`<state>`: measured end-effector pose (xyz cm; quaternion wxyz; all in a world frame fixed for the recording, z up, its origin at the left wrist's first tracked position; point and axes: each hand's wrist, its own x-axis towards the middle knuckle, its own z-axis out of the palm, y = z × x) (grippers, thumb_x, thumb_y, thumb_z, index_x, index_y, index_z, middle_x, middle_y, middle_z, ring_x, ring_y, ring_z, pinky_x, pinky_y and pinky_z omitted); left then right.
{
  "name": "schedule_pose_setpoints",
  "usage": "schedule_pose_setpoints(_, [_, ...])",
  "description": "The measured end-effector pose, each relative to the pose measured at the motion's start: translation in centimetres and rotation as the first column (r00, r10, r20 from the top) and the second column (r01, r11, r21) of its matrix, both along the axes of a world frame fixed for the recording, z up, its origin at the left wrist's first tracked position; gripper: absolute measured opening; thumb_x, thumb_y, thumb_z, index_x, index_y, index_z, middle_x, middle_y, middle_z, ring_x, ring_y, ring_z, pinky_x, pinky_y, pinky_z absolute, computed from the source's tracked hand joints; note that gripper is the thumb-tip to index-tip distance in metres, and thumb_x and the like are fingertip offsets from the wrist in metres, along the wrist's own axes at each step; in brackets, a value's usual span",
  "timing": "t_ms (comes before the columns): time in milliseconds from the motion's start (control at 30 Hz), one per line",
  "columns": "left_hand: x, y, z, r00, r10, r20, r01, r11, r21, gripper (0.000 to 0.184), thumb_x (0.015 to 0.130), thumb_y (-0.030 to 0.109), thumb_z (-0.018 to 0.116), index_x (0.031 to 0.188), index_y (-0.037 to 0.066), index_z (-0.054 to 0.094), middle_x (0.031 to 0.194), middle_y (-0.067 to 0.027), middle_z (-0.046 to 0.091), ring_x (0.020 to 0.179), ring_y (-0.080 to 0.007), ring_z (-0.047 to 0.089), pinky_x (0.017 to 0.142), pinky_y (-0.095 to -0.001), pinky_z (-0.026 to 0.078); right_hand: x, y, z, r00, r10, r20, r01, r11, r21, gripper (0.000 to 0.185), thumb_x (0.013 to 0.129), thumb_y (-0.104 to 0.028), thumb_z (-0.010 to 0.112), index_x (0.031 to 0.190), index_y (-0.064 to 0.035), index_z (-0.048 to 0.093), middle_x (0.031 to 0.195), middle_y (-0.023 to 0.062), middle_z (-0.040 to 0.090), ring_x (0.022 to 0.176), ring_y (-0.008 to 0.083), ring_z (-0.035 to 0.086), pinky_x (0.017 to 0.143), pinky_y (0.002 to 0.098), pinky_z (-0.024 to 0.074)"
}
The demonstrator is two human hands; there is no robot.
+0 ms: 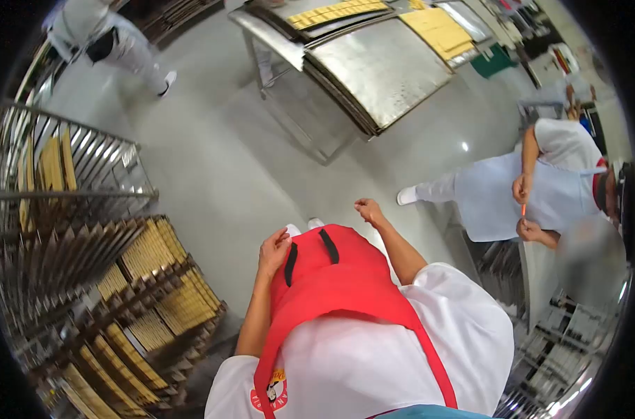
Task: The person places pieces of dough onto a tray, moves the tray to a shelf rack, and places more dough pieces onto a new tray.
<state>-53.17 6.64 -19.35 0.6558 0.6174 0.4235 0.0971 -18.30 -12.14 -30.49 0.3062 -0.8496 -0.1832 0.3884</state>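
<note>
My left hand [274, 253] is beside the left edge of the red apron [345, 279] I wear, near one of its black straps. The fingers of that hand are bent, and whether anything is between them is too small to tell. On the other side, my right hand [368, 209] hangs in front of the apron over the grey floor, its fingers curled together. Anything inside it is hidden. The tips of my white shoes [315, 223] show beyond the apron.
Racks [73, 192] loaded with trays of yellowish pieces stand at left. Stacked metal trays [380, 66] lie on a table ahead. One person [527, 188] at right holds a small orange item [523, 209]. Another person [122, 45] is at the upper left.
</note>
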Motion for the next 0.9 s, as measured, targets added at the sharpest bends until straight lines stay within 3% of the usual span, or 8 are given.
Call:
schedule_pose_setpoints(167, [7.9, 3.5, 2.1, 0.990, -0.138, 0.015, 0.136, 0.987, 0.087, 0.046, 0.096, 0.019, 0.071, 0.137, -0.001, 0.064, 0.120, -0.0152, 0.074, 0.106, -0.0206, 0.071, 0.095, -0.0316, 0.055, 5.7, -2.4, 6.8, 0.924, -0.379, -0.051, 0.383, 0.914, 0.137, 0.030, 0.096, -0.026, 0.068, 0.118, -0.0057, 0.072, 0.090, 0.0036, 0.068, 0.070, 0.0143, 0.060, 0.057, 0.0306, 0.0506])
schedule_pose_setpoints(333, [12.9, 6.9, 6.7, 0.997, -0.062, -0.035, 0.062, 0.998, -0.002, 0.044, 0.096, 0.018, 0.070, 0.136, 0.000, 0.065, 0.119, -0.0137, 0.074, 0.105, -0.0192, 0.070, 0.093, -0.0316, 0.055, 11.5, -2.8, 10.3, 0.858, -0.511, -0.044, 0.502, 0.819, 0.279, 0.032, 0.097, -0.026, 0.068, 0.121, -0.0058, 0.072, 0.094, 0.0043, 0.069, 0.074, 0.0143, 0.062, 0.057, 0.0308, 0.0509])
schedule_pose_setpoints(433, [15.3, 8.2, 7.4, 0.999, -0.029, -0.018, 0.029, 0.999, -0.014, 0.050, 0.096, 0.022, 0.068, 0.140, 0.000, 0.061, 0.121, -0.0121, 0.072, 0.102, -0.0160, 0.068, 0.086, -0.0317, 0.053, 17.2, -3.1, 11.9, 0.841, -0.534, 0.093, 0.484, 0.817, 0.315, 0.031, 0.097, -0.027, 0.069, 0.119, -0.0063, 0.074, 0.088, 0.0033, 0.071, 0.076, 0.0132, 0.064, 0.059, 0.0304, 0.0514])
schedule_pose_setpoints(500, [17.4, 8.3, 9.2, 1.000, -0.030, -0.007, 0.030, 0.999, -0.034, 0.050, 0.097, 0.022, 0.068, 0.141, -0.001, 0.060, 0.122, -0.0122, 0.071, 0.102, -0.0168, 0.068, 0.086, -0.0320, 0.054, 22.3, -4.0, 13.8, 0.734, -0.543, 0.408, 0.382, 0.826, 0.413, 0.028, 0.095, -0.026, 0.071, 0.113, -0.0053, 0.076, 0.082, 0.0039, 0.070, 0.076, 0.0136, 0.064, 0.063, 0.0311, 0.0521])
schedule_pose_setpoints(633, [22.7, 7.8, 11.7, 0.998, 0.026, 0.049, -0.024, 0.999, -0.049, 0.052, 0.099, 0.024, 0.068, 0.143, -0.003, 0.058, 0.125, -0.0124, 0.071, 0.102, -0.0180, 0.068, 0.087, -0.0328, 0.054, 34.0, -5.0, 23.5, 0.503, -0.561, 0.658, 0.167, 0.810, 0.563, 0.026, 0.094, -0.026, 0.073, 0.109, -0.0060, 0.078, 0.086, 0.0068, 0.071, 0.077, 0.0165, 0.064, 0.072, 0.0325, 0.0520])
schedule_pose_setpoints(767, [30.1, 6.7, 12.8, 0.986, 0.155, 0.063, -0.148, 0.983, -0.106, 0.058, 0.101, 0.029, 0.069, 0.146, -0.003, 0.053, 0.131, -0.0144, 0.068, 0.106, -0.0198, 0.068, 0.091, -0.0352, 0.055, 50.2, -3.8, 28.5, 0.400, -0.439, 0.805, 0.049, 0.887, 0.460, 0.029, 0.092, -0.028, 0.074, 0.112, -0.0068, 0.077, 0.099, 0.0094, 0.076, 0.079, 0.0203, 0.066, 0.074, 0.0348, 0.0536])
schedule_pose_setpoints(867, [36.4, 5.3, 14.6, 0.950, 0.311, 0.026, -0.309, 0.949, -0.066, 0.068, 0.102, 0.036, 0.068, 0.153, -0.002, 0.046, 0.139, -0.0165, 0.063, 0.114, -0.0214, 0.065, 0.094, -0.0388, 0.055, 59.2, -0.6, 29.4, 0.459, -0.323, 0.828, 0.058, 0.941, 0.335, 0.035, 0.091, -0.032, 0.075, 0.116, -0.0075, 0.075, 0.106, 0.0110, 0.076, 0.081, 0.0237, 0.069, 0.076, 0.0373, 0.0550])
schedule_pose_setpoints(900, [38.5, 5.0, 15.0, 0.924, 0.382, 0.005, -0.381, 0.922, -0.066, 0.072, 0.102, 0.039, 0.067, 0.155, -0.001, 0.042, 0.141, -0.0174, 0.061, 0.119, -0.0235, 0.063, 0.097, -0.0409, 0.054, 61.4, 1.3, 29.6, 0.489, -0.272, 0.829, 0.003, 0.951, 0.310, 0.042, 0.088, -0.033, 0.077, 0.121, -0.0081, 0.073, 0.108, 0.0138, 0.076, 0.091, 0.0287, 0.070, 0.083, 0.0398, 0.0550])
